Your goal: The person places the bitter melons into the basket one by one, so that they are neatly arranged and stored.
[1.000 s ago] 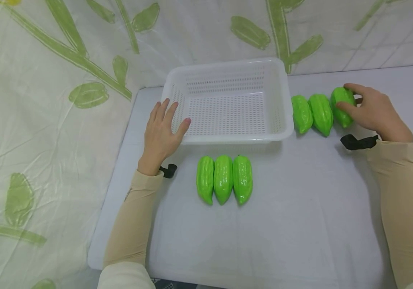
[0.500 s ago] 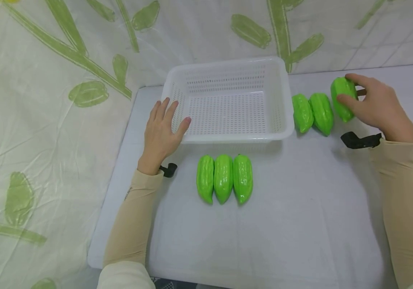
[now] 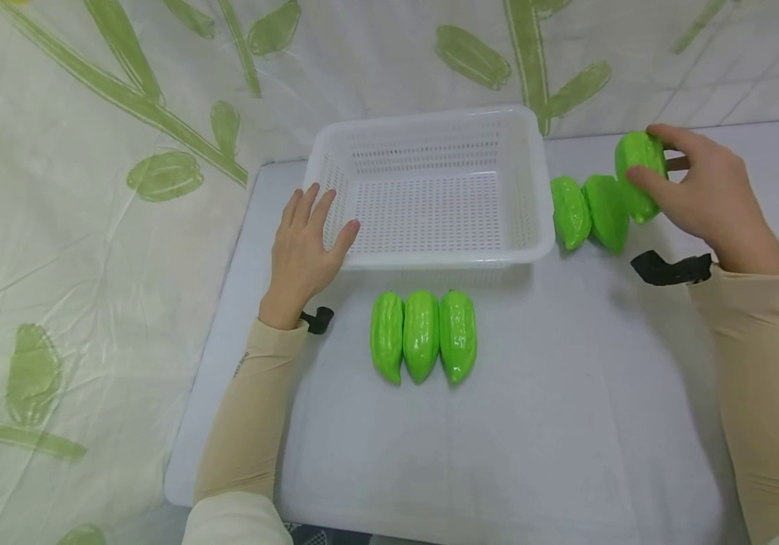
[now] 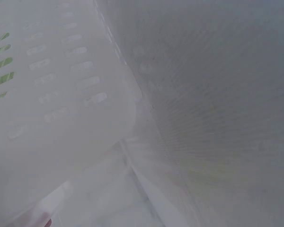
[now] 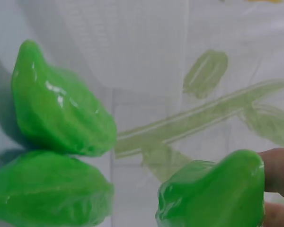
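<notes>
My right hand (image 3: pixel 711 193) grips a glossy green ridged gourd (image 3: pixel 640 175) between thumb and fingers, raised off the table. In the right wrist view that gourd (image 5: pixel 213 191) hangs apart from two others lying on the table, a nearer gourd (image 5: pixel 57 189) and a farther gourd (image 5: pixel 59 106). Those two lie beside the right end of a white perforated basket (image 3: pixel 430 261). My left hand (image 3: pixel 305 250), fingers spread, rests at the basket's left front rim; the left wrist view shows mostly the basket's pale outer wall (image 4: pixel 47 113).
Three more green gourds, with a middle gourd (image 3: pixel 422 337), lie side by side in front of the basket. The table (image 3: pixel 498 454) wears a white cloth. Behind and to the left hangs a leaf-patterned curtain (image 3: pixel 375 60).
My right hand has lifted the third gourd of the right-hand row off the table, first up and away, then slightly left. The left hand and basket stay put.
</notes>
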The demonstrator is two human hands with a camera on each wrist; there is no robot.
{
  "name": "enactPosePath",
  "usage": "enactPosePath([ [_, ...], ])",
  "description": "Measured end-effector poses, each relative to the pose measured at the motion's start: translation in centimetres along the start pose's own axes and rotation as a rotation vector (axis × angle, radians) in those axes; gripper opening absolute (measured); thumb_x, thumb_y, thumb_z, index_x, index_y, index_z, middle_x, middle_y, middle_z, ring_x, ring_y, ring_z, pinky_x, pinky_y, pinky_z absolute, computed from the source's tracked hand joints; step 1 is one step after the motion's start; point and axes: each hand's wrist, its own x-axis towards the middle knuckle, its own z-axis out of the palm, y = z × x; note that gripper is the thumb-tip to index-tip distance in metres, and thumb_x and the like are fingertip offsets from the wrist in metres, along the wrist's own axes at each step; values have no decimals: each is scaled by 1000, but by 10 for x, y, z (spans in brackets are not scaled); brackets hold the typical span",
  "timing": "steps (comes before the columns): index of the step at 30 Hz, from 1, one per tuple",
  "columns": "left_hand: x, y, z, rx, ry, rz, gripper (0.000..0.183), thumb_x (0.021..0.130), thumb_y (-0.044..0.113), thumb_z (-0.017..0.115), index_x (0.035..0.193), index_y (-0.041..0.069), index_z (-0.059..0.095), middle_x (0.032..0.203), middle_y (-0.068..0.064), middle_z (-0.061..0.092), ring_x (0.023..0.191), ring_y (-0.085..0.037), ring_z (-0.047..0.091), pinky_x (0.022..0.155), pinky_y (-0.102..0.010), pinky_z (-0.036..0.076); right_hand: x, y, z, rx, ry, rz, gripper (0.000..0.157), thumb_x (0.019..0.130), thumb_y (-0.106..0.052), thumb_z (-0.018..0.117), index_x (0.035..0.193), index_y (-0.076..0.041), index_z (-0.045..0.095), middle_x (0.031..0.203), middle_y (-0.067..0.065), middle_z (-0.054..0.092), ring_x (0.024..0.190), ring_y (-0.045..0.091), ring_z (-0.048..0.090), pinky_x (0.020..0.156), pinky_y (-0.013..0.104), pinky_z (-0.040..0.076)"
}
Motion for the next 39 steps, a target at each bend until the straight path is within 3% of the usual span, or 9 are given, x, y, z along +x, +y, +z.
enactPosePath([
  [4, 0, 0, 0, 0, -4, -6, 73, 102, 56, 51, 155, 7, 48, 165, -20, 37, 157, -44, 25, 125, -61, 25, -2, -8, 1, 43, 31, 29, 68, 102, -43, 61, 163, -26, 37, 164, 14, 43, 139, 47, 50, 70, 14, 33],
  [8, 0, 0, 0, 0, -10, -13, 73, 102, 57, 51, 156, 8, 47, 166, -19, 37, 157, -43, 24, 124, -62, 26, -6, -16, 4, 123, 20, 73, 66, 101, -44, 63, 162, -34, 39, 164, 6, 44, 140, 29, 50, 70, 9, 39],
  [16, 1, 1, -1, -5, -25, -18, 74, 101, 57, 52, 156, 8, 46, 167, -18, 35, 158, -42, 23, 123, -64, 27, -13, -33, 11, 363, 31, 74, 62, 101, -36, 66, 159, -34, 44, 161, -5, 48, 115, 3, 52, 72, 8, 46],
  [26, 0, 1, -1, -5, -24, -30, 74, 101, 58, 51, 156, 9, 46, 167, -17, 35, 158, -42, 23, 123, -64, 28, -12, -54, 24, 414, 35, 34, 59, 101, -35, 66, 157, -32, 47, 158, -1, 51, 112, 5, 55, 76, 9, 47],
  [39, 1, 2, -1, -3, -23, -28, 74, 101, 58, 52, 156, 9, 47, 166, -18, 36, 158, -42, 23, 122, -65, 28, -5, -77, 40, 386, -61, 35, 62, 101, -44, 65, 158, -36, 44, 163, 5, 46, 123, 18, 56, 82, 15, 47],
])
